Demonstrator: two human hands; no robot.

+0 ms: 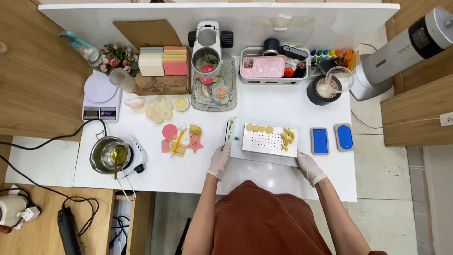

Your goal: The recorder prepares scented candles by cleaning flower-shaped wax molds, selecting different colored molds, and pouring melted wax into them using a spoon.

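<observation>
Seen from overhead, a seated person in white gloves steadies a perforated metal plate at the centre of a white worktable, the left hand curled against the plate's near-left corner at seven o'clock and the right hand gripping the near-right corner at five o'clock; how tightly either set of fingers closes cannot be told. Small yellow wax pieces sit in a row along the far edge at eleven o'clock, with curved yellow pieces heaped at three o'clock. Tilting or jolting the plate could send these loose pieces sliding off. A steel pot on a small hotplate stands well apart at nine o'clock, its cable trailing where an elbow might snag it.
</observation>
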